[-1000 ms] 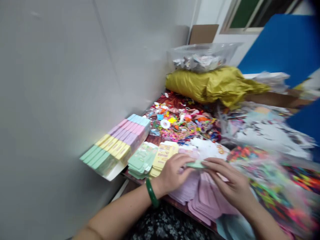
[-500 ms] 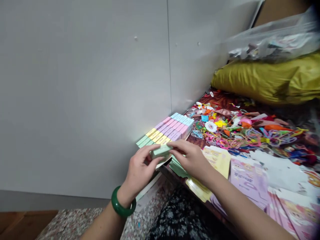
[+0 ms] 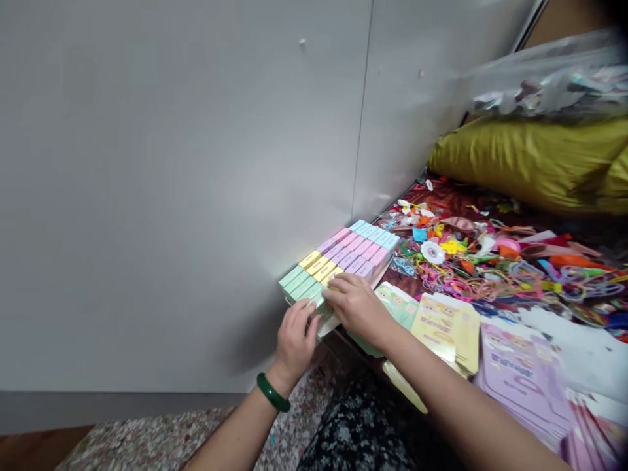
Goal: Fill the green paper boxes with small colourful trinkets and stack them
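Observation:
A small light-green box sits at the near corner of a block of boxes, with the fingers of both hands on it. My left hand, a green bangle on its wrist, grips the box's near-left end. From the right, my right hand has its bent fingers on the other end, partly covering the yellow boxes. The block runs in rows of green boxes, yellow boxes, purple boxes, pink boxes and blue boxes.
Flat printed cartons lie right of the block: green, yellow and purple. Behind them spreads a heap of colourful hair ties and trinkets. A yellow-green sack lies farther back. A grey panel stands close on the left.
The green box, held up in front of the block before, is now down at its near corner. Both hands have lowered with it, and the camera view has shifted slightly left.

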`<state>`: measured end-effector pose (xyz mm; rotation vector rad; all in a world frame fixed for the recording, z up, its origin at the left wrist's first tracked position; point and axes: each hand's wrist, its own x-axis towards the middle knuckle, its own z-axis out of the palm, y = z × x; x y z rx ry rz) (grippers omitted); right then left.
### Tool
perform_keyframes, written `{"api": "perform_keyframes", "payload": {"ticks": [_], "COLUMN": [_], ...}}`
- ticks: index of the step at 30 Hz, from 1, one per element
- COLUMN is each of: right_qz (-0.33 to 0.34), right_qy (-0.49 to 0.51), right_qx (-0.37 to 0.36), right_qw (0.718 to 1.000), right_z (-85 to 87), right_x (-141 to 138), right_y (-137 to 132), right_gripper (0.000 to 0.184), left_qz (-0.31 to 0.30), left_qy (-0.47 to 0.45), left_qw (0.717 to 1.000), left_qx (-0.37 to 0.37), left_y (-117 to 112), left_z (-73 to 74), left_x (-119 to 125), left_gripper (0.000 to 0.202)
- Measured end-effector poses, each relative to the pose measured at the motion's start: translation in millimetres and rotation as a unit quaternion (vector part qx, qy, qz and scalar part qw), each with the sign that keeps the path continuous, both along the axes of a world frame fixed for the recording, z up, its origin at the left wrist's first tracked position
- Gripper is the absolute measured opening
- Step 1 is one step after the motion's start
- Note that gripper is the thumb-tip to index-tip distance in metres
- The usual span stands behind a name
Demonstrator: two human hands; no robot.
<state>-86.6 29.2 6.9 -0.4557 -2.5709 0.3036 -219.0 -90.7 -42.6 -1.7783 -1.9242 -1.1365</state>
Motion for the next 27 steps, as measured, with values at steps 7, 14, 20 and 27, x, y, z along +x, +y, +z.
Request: {"api": "perform_keyframes", "payload": {"ticks": [7,14,20,27], "right_qz": [-0.127,-0.278,-0.322,-0.362], "right_qy": [0.111,0.170,0.161,0.156], "right_qx": [-0.041,-0.124,-0.165,-0.244], "right_qw": [0.985,0.937,0.918,0.886], "right_z": [8.7,8.1,1.4,-8.3], "right_x": [63.2,141.2,174.5,192.1], "right_y": [5.9,5.6,-6.6,-9.8], "right_gripper": [0.021,0.020,0.025,0.030], "left_qz": [-0.015,-0.140,-0.089,-0.105], "left_qy": [0.017,-0.013,0.001,-0.088], "left_qw": [1.000,0.963,0.931,0.960], "left_qx": [0.008,-0.231,-0.353,-0.245], "left_y": [-2.5,56.9,78.9,79.0], "left_z": [22.4,42.3,45.9,43.1], "left_x": [28.9,89.5,105.7,96.4], "left_gripper": [0.029,0.074,0.091,0.062]}}
